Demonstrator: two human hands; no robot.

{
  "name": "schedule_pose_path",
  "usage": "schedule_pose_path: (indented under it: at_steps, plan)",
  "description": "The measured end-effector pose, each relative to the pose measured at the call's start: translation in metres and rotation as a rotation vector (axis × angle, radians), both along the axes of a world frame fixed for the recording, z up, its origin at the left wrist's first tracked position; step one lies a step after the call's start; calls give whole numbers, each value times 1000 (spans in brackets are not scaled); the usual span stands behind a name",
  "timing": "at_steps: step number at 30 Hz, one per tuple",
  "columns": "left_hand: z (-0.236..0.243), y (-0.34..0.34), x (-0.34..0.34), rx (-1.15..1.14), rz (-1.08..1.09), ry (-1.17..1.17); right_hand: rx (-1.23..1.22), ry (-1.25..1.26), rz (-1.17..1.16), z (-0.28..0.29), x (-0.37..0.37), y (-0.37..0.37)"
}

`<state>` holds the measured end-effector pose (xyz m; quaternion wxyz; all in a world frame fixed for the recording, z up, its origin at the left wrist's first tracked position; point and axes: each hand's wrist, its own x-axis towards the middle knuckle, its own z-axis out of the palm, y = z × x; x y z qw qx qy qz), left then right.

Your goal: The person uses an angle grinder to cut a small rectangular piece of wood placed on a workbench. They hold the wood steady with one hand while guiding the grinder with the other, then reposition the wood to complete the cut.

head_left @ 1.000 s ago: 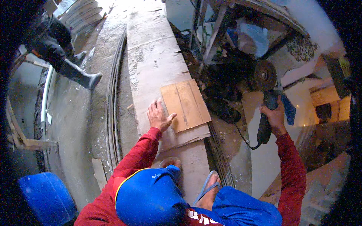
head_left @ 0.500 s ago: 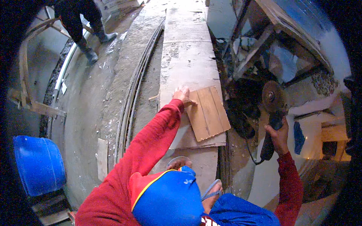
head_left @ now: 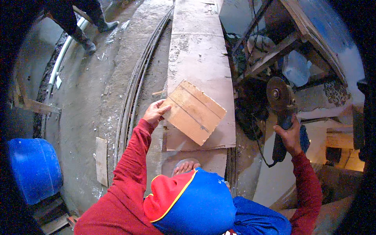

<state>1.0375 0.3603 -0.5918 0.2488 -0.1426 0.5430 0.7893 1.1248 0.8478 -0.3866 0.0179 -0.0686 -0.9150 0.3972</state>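
Observation:
My left hand (head_left: 155, 112) pinches the left corner of a tan tile (head_left: 196, 111), thumb on top and fingers at the edge. Dark lines run across the tile's face, and its rims look rough. It is above a long pale board (head_left: 201, 58). At the right, my right hand (head_left: 290, 136) is wrapped round the body of an angle grinder (head_left: 280, 147). The grinder's round disc (head_left: 276, 94) points away from me, apart from the tile. Whether the disc spins I cannot tell.
Long thin metal rods (head_left: 135, 86) lie left of the board. A blue drum (head_left: 35, 170) stands at the left, near a short plank (head_left: 101, 161). A wooden frame (head_left: 270, 55) rises at the right. Another person's boots (head_left: 105, 26) are at the far left.
My left hand has moved left and nearer, turning the tile and holding it by a corner. My right hand still grips the angle grinder, its disc turned more toward view.

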Motion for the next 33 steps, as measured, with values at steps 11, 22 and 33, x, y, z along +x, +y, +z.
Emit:
schedule_pose_path:
  at_steps: [11,22,33]
  plan:
    - [-17,58,-46,3,-291,145,-74,-24,88,-18,-7,-7]
    - [-44,164,-105,-395,-598,415,26,-5,-46,-101,8,17]
    - [-35,199,-91,-1039,-456,923,-7,-64,-168,-136,-11,1]
